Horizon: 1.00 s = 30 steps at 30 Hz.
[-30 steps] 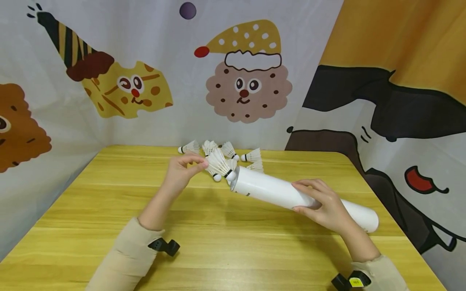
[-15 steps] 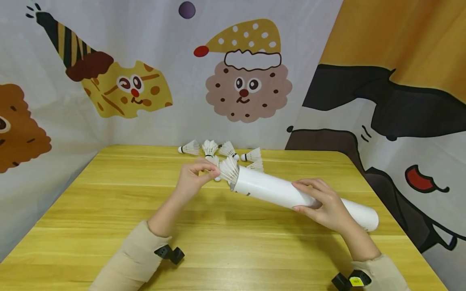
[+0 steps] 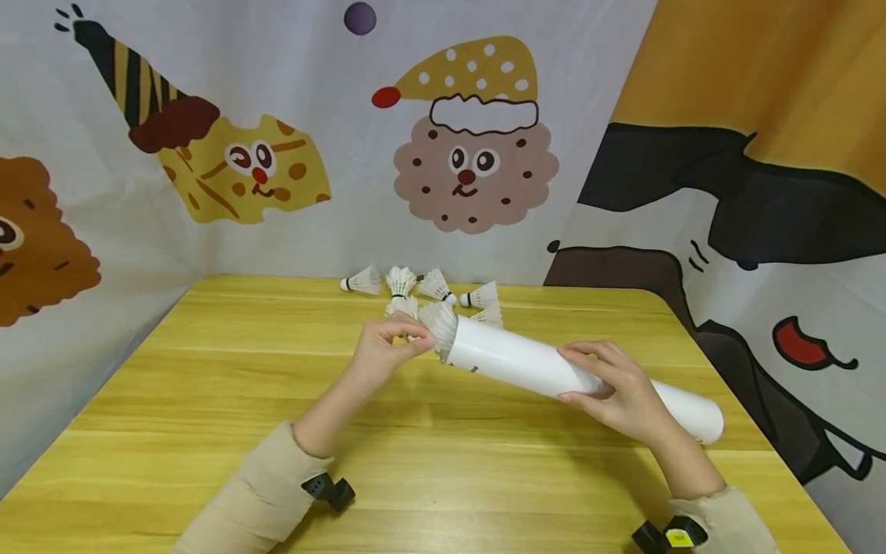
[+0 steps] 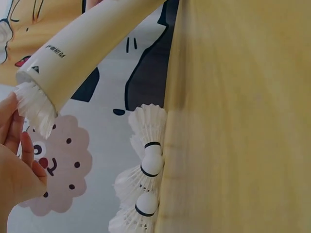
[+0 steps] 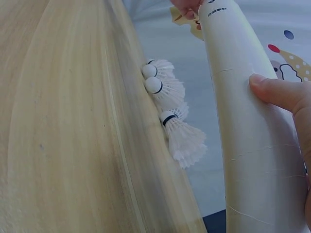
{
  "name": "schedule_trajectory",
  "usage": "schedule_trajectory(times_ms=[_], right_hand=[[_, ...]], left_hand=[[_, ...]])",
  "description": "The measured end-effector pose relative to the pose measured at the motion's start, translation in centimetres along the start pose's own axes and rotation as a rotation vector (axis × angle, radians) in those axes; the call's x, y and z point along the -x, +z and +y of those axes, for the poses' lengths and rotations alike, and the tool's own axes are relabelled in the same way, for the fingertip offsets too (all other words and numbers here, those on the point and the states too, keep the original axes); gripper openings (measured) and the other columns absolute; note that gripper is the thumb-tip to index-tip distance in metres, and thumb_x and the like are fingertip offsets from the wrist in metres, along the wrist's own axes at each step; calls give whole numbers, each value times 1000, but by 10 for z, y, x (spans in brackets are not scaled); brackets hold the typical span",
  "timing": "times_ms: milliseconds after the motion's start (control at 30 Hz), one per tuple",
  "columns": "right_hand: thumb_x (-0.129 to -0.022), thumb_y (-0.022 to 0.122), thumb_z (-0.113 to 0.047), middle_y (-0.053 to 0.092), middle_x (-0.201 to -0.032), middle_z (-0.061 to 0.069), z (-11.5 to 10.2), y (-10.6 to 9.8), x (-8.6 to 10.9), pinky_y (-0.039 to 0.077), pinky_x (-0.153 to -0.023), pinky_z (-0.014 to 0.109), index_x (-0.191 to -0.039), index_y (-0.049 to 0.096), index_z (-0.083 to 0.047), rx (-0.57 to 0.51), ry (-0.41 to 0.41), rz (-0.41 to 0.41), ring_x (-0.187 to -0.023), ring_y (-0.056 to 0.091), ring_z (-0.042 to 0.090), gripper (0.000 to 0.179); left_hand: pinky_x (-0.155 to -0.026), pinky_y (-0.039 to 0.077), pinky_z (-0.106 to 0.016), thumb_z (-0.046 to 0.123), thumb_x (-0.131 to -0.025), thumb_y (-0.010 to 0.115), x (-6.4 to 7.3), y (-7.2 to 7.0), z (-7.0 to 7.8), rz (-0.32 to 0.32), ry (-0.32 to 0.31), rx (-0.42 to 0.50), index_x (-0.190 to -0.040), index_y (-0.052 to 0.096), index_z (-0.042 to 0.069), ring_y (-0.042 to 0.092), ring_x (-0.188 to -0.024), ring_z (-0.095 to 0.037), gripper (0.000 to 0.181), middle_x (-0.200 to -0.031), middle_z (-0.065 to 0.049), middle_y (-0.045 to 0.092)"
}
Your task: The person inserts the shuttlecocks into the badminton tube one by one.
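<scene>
A long white tube [image 3: 515,355] slants across the head view, its mouth to the left and raised above the table. My right hand [image 3: 618,391] grips it around the middle, the thumb showing on its side in the right wrist view. At the mouth, a white feather shuttlecock [image 3: 438,322] sits partly inside, only its feather skirt sticking out. My left hand [image 3: 388,348] pinches the edge of that skirt between thumb and fingers. In the left wrist view the feathers [image 4: 36,109] fan out of the tube's end; the cork is hidden inside.
Several loose shuttlecocks lie at the back of the wooden table [image 3: 388,492], among them one at the left [image 3: 361,281] and one at the right [image 3: 481,295]. A cartoon-printed curtain [image 3: 346,185] hangs right behind the table's far edge.
My left hand has moved right and slightly down, pushing the shuttlecock cork first into the tube's mouth until only feathers show. My right hand and the tube have stayed almost still.
</scene>
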State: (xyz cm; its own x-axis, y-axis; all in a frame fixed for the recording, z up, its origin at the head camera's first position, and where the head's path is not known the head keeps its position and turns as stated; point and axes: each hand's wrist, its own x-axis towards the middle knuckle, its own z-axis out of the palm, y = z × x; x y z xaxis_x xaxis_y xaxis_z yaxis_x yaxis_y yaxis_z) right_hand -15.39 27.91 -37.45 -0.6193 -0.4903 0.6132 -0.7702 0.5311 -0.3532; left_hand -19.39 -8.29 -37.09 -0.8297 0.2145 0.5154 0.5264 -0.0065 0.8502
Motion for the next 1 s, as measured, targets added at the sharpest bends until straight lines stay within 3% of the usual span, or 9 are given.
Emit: schedule_trajectory(times_ms=[200, 333, 533, 800, 1000], right_hand=[[-71, 86, -23, 60, -120, 5, 1, 1, -1, 48, -70, 15, -124, 65, -9, 23, -51, 24, -107, 52, 19, 59], [-76, 82, -32, 61, -119, 5, 2, 2, -1, 47, -71, 16, -123, 66, -9, 30, -75, 27, -107, 52, 19, 56], [-77, 81, -35, 61, -119, 5, 1, 4, -1, 47, -71, 16, -123, 66, -9, 28, -93, 30, -107, 53, 20, 55], [-76, 81, -36, 62, -118, 4, -2, 6, -3, 43, -78, 18, -123, 66, -10, 31, -97, 21, -105, 53, 19, 56], [-73, 84, -33, 62, -119, 3, -5, 8, -4, 41, -82, 20, -122, 66, -10, 22, -98, 17, -106, 53, 19, 57]], left_hand=[[-75, 45, -31, -4, -77, 75, 3, 5, -1, -31, -7, 15, -81, 73, -5, 58, -83, -18, 5, -82, -2, 67], [-82, 42, -35, -4, -78, 76, 6, 9, -2, -50, -36, 24, -82, 73, -5, 58, -83, -18, 5, -83, -3, 66], [-88, 40, -39, -5, -78, 74, 8, 15, -4, -65, -84, 31, -84, 73, -5, 57, -85, -19, 6, -84, -4, 65], [-82, 43, -34, -11, -75, 70, 10, 16, -7, -86, -69, 71, -83, 72, -7, 57, -86, -16, 10, -84, -2, 66], [-83, 41, -35, -18, -74, 67, 10, 17, -4, -111, -147, 121, -84, 68, -17, 57, -85, -14, 9, -82, 1, 66]])
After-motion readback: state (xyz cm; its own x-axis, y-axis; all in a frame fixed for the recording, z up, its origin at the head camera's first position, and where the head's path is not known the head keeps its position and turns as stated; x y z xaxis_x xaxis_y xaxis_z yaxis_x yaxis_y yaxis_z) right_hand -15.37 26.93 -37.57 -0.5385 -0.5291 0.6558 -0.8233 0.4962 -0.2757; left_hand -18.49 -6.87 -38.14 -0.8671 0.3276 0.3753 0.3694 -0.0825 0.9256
